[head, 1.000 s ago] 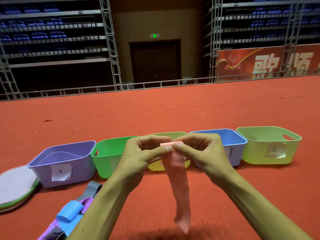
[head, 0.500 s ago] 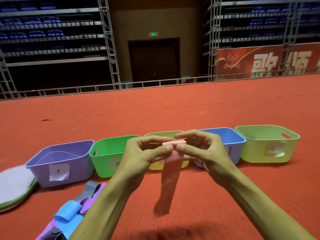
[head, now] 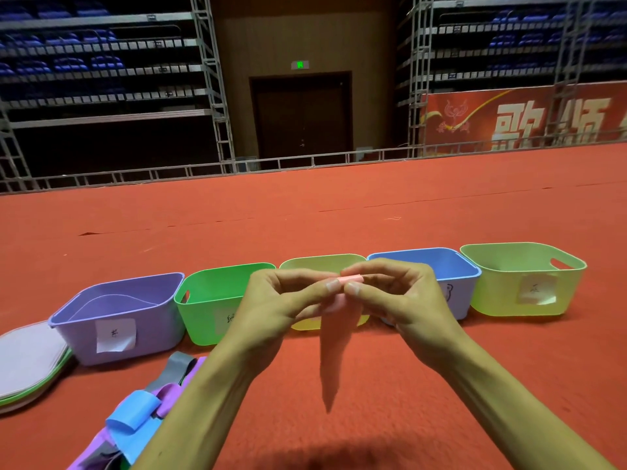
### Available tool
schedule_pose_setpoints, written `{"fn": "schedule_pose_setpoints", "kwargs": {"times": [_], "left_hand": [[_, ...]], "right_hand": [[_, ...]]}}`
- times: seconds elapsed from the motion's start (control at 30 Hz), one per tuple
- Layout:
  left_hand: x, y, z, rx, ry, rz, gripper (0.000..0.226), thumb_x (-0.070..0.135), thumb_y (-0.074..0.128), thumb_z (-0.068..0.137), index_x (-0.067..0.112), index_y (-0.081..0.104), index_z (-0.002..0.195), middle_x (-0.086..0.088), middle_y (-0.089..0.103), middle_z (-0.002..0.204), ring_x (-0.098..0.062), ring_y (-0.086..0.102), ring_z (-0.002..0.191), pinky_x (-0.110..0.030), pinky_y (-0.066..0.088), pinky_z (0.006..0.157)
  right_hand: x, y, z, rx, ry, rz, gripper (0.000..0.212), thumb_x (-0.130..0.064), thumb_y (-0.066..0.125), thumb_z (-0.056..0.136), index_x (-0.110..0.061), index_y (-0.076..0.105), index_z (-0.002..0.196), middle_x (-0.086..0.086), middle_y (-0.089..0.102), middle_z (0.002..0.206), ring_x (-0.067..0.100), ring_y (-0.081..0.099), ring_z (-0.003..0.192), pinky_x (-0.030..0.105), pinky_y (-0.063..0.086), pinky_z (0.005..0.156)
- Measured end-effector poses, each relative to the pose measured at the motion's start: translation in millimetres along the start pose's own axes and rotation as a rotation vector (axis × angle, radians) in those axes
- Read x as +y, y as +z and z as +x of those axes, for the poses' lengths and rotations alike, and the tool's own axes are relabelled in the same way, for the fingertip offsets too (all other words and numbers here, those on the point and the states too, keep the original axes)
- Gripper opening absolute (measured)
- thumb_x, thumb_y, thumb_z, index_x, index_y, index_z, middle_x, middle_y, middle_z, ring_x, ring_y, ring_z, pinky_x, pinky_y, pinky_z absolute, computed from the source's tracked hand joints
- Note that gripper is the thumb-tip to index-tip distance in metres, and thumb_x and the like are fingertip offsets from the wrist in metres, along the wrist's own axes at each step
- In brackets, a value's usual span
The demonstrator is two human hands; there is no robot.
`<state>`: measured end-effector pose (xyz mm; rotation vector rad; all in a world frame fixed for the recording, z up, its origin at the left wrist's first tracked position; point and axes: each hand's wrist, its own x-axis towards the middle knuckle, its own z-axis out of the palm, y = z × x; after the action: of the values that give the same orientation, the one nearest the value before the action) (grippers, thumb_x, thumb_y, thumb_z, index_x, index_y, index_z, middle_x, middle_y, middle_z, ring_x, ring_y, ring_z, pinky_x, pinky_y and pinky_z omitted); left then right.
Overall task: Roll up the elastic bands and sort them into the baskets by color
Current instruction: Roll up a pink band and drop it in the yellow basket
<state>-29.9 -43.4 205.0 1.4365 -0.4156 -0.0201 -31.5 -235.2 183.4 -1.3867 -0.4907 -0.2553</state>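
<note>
Both hands hold a pink elastic band (head: 334, 354) in the air in front of the baskets. My left hand (head: 271, 310) and my right hand (head: 403, 300) pinch its rolled top end between thumbs and forefingers, and the loose tail hangs down. Behind stands a row of baskets on the red carpet: purple (head: 118, 317), green (head: 210, 300), pale yellow (head: 315, 262), blue (head: 451, 266) and yellow-green (head: 522, 283). A heap of loose bands, blue (head: 135, 415), purple and grey, lies at the lower left beside my left forearm.
A stack of flat round pads (head: 27, 361) lies left of the purple basket. The baskets carry white paper labels. Red carpet stretches behind them to a metal railing (head: 305, 161) and scaffolding.
The roll at the top of the pink band has grown and the hanging tail has become shorter. The tail swung left, then back to the middle. Both hands stayed in place.
</note>
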Motion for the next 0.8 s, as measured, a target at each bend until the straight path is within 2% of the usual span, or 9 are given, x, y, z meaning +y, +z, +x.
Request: {"fn": "schedule_pose_setpoints", "kwargs": {"times": [0.13, 0.23, 0.37, 0.47, 0.57, 0.63, 0.7, 0.73, 0.8], "left_hand": [[-1.7, -1.1, -2.3, 0.005, 0.041, 0.058, 0.024, 0.011, 0.079, 0.075, 0.005, 0.081, 0.098, -0.018, 0.078, 0.100, -0.025, 0.074, 0.098, -0.034, 0.059, 0.087], [-1.9, -2.6, -0.8, 0.045, 0.053, 0.076, 0.026, 0.008, 0.083, 0.070, 0.007, 0.081, 0.096, -0.018, 0.078, 0.096, -0.026, 0.074, 0.093, -0.036, 0.057, 0.088], [-1.8, -2.6, 0.3, 0.051, 0.032, 0.047, 0.038, 0.010, 0.091, 0.068, 0.009, 0.080, 0.105, -0.026, 0.075, 0.106, -0.025, 0.071, 0.098, -0.038, 0.057, 0.092], [-1.4, -2.2, 0.4, 0.019, -0.005, 0.005, 0.026, 0.020, 0.084, 0.081, 0.002, 0.079, 0.099, -0.021, 0.075, 0.099, -0.029, 0.066, 0.093, -0.042, 0.058, 0.090], [0.0, -2.5, 0.0, 0.012, 0.009, 0.005, 0.023, 0.016, 0.078, 0.084, -0.003, 0.078, 0.097, -0.021, 0.076, 0.100, -0.032, 0.071, 0.092, -0.035, 0.059, 0.085], [0.6, -1.3, -1.0, 0.003, 0.032, 0.032, 0.021, 0.012, 0.077, 0.083, -0.001, 0.079, 0.099, -0.022, 0.077, 0.101, -0.030, 0.074, 0.094, -0.031, 0.059, 0.083], [-0.6, -0.5, -1.5, 0.002, 0.058, 0.057, 0.022, 0.013, 0.079, 0.079, 0.002, 0.080, 0.098, -0.021, 0.077, 0.100, -0.026, 0.074, 0.095, -0.031, 0.058, 0.082], [-1.6, -0.7, -1.2, 0.010, 0.065, 0.056, 0.023, 0.013, 0.080, 0.076, 0.003, 0.080, 0.096, -0.020, 0.078, 0.098, -0.026, 0.074, 0.094, -0.031, 0.058, 0.082], [-3.8, -2.3, -0.5, 0.040, 0.072, 0.049, 0.025, 0.010, 0.082, 0.071, 0.003, 0.080, 0.095, -0.020, 0.078, 0.095, -0.025, 0.074, 0.091, -0.029, 0.058, 0.081]], "right_hand": [[0.4, -0.5, 1.4, -0.019, 0.033, 0.000, 0.018, -0.007, 0.080, 0.086, 0.000, 0.073, 0.101, 0.021, 0.076, 0.097, 0.025, 0.074, 0.088, 0.031, 0.058, 0.067], [0.2, 2.2, 1.8, 0.003, 0.011, -0.029, 0.014, -0.010, 0.079, 0.088, 0.000, 0.074, 0.096, 0.019, 0.077, 0.090, 0.016, 0.072, 0.075, 0.026, 0.056, 0.060], [-2.4, 2.7, -0.4, -0.001, -0.051, 0.015, 0.012, 0.007, 0.068, 0.090, 0.013, 0.071, 0.100, 0.004, 0.075, 0.072, 0.002, 0.062, 0.051, 0.009, 0.045, 0.050], [-3.5, 2.2, -0.9, -0.016, -0.087, 0.037, 0.017, 0.014, 0.064, 0.089, 0.014, 0.069, 0.105, -0.006, 0.072, 0.065, 0.000, 0.059, 0.046, 0.006, 0.043, 0.049], [-2.2, 2.3, -2.8, 0.001, -0.085, 0.001, 0.018, 0.010, 0.069, 0.086, 0.011, 0.071, 0.104, -0.003, 0.072, 0.071, 0.003, 0.066, 0.057, 0.009, 0.047, 0.054], [-0.6, 1.4, -2.3, -0.003, -0.057, 0.007, 0.019, 0.003, 0.076, 0.084, 0.004, 0.073, 0.103, 0.010, 0.076, 0.085, 0.020, 0.074, 0.075, 0.021, 0.056, 0.064], [2.1, 0.2, 0.1, -0.001, -0.013, 0.018, 0.021, -0.008, 0.081, 0.082, -0.001, 0.074, 0.102, 0.016, 0.075, 0.096, 0.028, 0.074, 0.089, 0.037, 0.061, 0.074], [2.7, 0.5, 1.5, 0.004, 0.010, 0.023, 0.022, -0.015, 0.079, 0.083, -0.002, 0.074, 0.100, 0.016, 0.074, 0.097, 0.028, 0.072, 0.091, 0.040, 0.061, 0.074], [4.2, 2.4, 3.5, 0.014, 0.041, 0.008, 0.021, -0.023, 0.078, 0.084, -0.005, 0.074, 0.094, 0.015, 0.070, 0.093, 0.022, 0.069, 0.087, 0.038, 0.059, 0.068]]}}
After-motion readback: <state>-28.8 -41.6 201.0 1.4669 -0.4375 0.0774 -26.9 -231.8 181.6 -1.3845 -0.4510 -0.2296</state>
